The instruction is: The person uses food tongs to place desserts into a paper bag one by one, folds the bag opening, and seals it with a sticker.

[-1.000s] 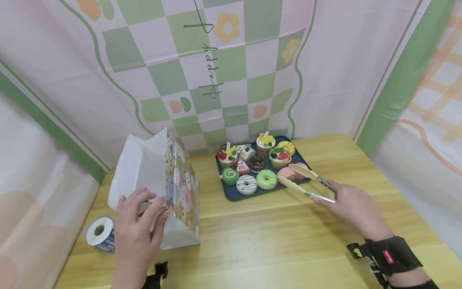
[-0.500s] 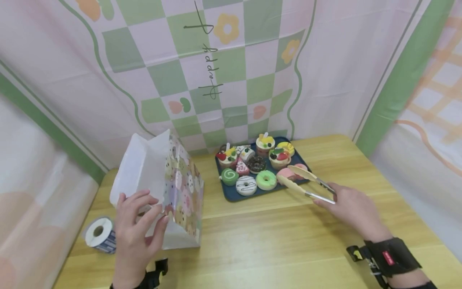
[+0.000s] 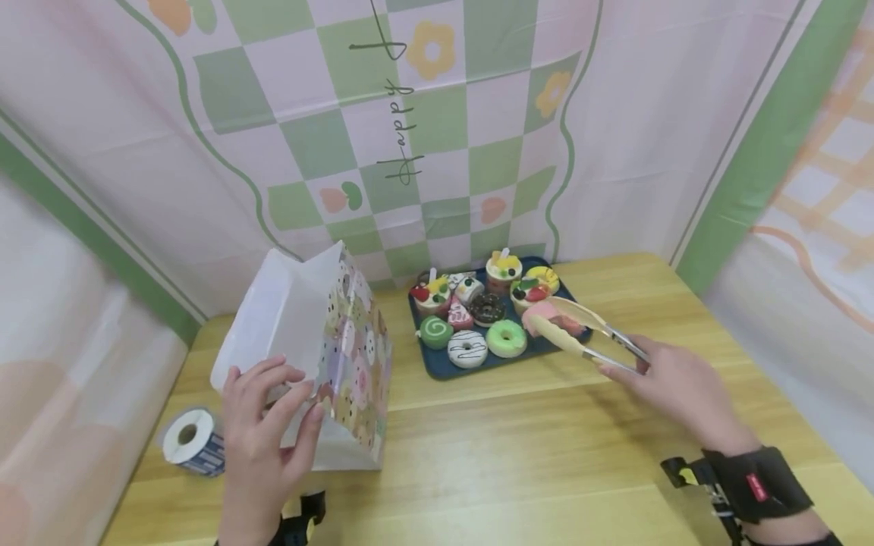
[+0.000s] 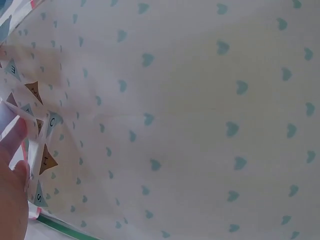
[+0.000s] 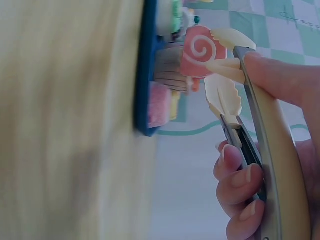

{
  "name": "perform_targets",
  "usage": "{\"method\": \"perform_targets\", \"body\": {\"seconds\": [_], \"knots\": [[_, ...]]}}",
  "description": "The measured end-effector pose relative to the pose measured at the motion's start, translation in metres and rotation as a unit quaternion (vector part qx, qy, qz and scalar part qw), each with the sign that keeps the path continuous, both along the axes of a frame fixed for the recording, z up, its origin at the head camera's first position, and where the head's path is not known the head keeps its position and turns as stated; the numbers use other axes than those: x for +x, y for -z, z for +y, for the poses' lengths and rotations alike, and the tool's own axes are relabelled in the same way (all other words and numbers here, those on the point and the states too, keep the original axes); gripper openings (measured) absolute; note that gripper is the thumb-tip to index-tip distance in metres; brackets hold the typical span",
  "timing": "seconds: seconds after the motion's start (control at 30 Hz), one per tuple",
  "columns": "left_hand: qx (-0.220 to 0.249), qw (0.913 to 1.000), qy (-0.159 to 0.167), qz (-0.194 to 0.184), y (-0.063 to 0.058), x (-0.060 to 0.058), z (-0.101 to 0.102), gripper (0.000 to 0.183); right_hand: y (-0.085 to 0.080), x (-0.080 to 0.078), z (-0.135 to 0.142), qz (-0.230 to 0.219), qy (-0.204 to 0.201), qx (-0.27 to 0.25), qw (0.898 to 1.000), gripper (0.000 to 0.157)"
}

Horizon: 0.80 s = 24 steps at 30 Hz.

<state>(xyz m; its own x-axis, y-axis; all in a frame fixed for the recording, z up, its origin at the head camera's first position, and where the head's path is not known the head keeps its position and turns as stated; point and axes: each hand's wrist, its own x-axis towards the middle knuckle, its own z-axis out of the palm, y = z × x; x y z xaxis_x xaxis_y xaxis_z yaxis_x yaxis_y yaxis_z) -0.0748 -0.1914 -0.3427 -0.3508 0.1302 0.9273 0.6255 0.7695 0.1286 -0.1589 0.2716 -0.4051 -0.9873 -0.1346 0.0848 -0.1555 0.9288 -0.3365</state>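
Observation:
My right hand (image 3: 683, 387) grips a pair of tongs (image 5: 272, 150) with cream-coloured tips. Between the tips is a pink cake roll (image 5: 200, 50) with a pale swirl, lifted over the right end of the dark blue tray (image 3: 444, 371). Another pink piece (image 5: 159, 105) sits on the tray below it. At the left, my left hand (image 3: 266, 440) pinches the rim of a paper bag (image 3: 358, 356) printed with cartoon animals. The bag stands with its mouth spread, and its white inside shows. Only the thumb and part of a finger appear in the left wrist view.
The tray also bears a green doughnut (image 3: 507, 339), a white striped doughnut (image 3: 467, 349), a chocolate doughnut (image 3: 488, 309), a green swirl roll (image 3: 435, 332) and several fruit-topped cups. A roll of labels (image 3: 194, 440) stands left of the bag. A patterned curtain (image 3: 437, 152) hangs behind the table.
The tongs have closed on the pink cake roll and raised it slightly from the tray. The bag's printed side has shifted a little to the right, with my left hand at its rim.

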Motion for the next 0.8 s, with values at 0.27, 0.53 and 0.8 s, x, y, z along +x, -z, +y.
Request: {"method": "perform_targets", "body": {"seconds": [0.27, 0.53, 0.8], "knots": [[0.006, 1.0000, 0.000, -0.003, 0.001, 0.000, 0.000, 0.042, -0.027, -0.006, -0.011, 0.028, -0.016, -0.006, 0.999, 0.072], [0.018, 0.9998, 0.000, 0.004, 0.000, 0.000, 0.002, 0.043, -0.066, -0.018, -0.033, 0.095, -0.052, 0.000, 0.994, 0.047], [0.020, 0.9997, 0.005, 0.012, -0.001, -0.002, 0.003, 0.043, -0.101, -0.025, -0.055, 0.128, -0.080, 0.013, 0.988, 0.046]]}}
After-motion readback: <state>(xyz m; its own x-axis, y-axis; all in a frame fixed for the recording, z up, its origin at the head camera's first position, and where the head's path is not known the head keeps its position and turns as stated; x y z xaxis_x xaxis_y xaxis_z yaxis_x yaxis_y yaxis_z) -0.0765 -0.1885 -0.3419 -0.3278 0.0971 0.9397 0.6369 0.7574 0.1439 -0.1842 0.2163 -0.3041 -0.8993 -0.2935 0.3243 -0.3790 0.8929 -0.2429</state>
